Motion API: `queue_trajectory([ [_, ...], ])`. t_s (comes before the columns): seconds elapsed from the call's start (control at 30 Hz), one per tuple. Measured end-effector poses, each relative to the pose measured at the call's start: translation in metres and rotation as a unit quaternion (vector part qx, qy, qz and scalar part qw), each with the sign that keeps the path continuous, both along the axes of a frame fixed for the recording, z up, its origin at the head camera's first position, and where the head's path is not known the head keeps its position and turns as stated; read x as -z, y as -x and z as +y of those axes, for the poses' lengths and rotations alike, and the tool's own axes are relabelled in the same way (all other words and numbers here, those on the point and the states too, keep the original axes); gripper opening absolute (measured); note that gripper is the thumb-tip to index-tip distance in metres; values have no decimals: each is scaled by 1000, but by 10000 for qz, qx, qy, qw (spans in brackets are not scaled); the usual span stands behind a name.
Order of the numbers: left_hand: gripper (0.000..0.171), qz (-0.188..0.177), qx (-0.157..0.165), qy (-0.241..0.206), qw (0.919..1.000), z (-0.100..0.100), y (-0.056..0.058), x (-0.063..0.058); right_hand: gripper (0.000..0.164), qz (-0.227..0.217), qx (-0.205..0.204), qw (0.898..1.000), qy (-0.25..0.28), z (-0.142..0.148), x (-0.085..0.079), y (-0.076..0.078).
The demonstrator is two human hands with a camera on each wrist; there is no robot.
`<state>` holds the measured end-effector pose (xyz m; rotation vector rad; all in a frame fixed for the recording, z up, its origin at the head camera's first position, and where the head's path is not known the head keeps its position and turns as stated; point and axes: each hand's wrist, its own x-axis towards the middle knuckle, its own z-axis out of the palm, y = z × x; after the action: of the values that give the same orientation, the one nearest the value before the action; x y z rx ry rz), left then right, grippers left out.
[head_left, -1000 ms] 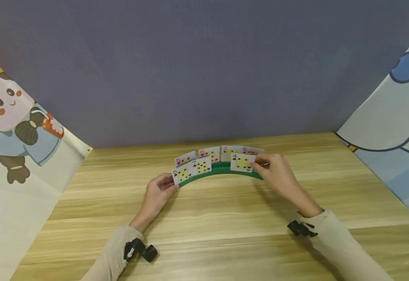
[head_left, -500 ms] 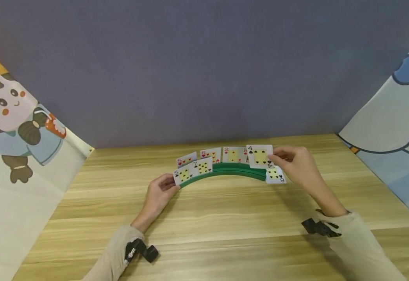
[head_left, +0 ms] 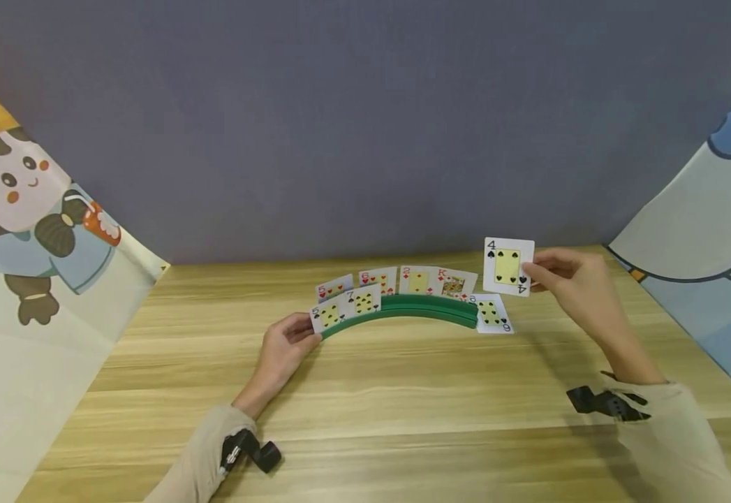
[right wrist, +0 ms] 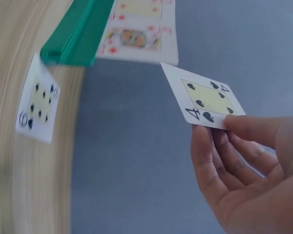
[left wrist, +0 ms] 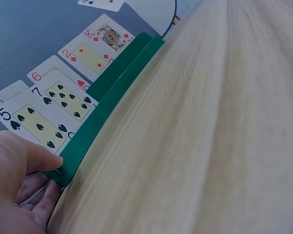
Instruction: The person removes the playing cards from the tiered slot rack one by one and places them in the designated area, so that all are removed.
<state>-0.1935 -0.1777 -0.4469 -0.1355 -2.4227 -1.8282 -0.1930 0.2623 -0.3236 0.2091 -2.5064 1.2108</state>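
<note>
In the head view, my right hand point(head_left: 581, 286) pinches the four of spades point(head_left: 508, 266) by its right edge, up beyond the right end of a curved green card holder point(head_left: 428, 307). At the holder's left end, my left hand point(head_left: 285, 349) grips it, the thumb point(left wrist: 46, 157) on its front. The front row of the holder carries the five of spades point(head_left: 329, 315) and seven of spades point(head_left: 364, 300). Behind stand the five of hearts point(head_left: 335, 286), six of hearts point(head_left: 379, 279), two of diamonds point(head_left: 418, 279) and king of diamonds point(head_left: 457, 283).
A six of spades point(head_left: 493, 314) lies on the wooden table point(head_left: 403, 419) against the holder's right end. A grey-blue wall panel point(head_left: 365, 140) rises behind the table. Printed cartoon panels point(head_left: 45, 209) flank it at both sides.
My right hand has lifted the four of spades out of the holder's front row and carried it right and upward. This uncovers the six of spades. My left hand stays at the holder.
</note>
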Motion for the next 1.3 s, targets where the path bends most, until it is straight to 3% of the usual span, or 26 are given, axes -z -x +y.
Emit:
queue_trajectory([
  [0.27, 37, -47, 34, 29, 10000, 0, 0, -1, 34, -206, 146, 9996, 140, 28, 9, 9],
  [0.6, 36, 9, 55, -11, 10000, 0, -2, -4, 32, -679, 13, 9975, 209, 51, 30, 23],
  [0.87, 36, -114, 113, 92, 9998, 6, -11, -27, 35, -1187, 15, 9925, 300, 70, 55, 33],
  [1.13, 36, 2, 29, 60, 10000, 0, -2, -6, 43, -1837, 1, 9825, 294, 80, 72, 39],
  [1.3, 34, 127, 54, -4, 9999, -1, 0, -3, 47, -2218, -26, 9750, 128, 85, 81, 41],
])
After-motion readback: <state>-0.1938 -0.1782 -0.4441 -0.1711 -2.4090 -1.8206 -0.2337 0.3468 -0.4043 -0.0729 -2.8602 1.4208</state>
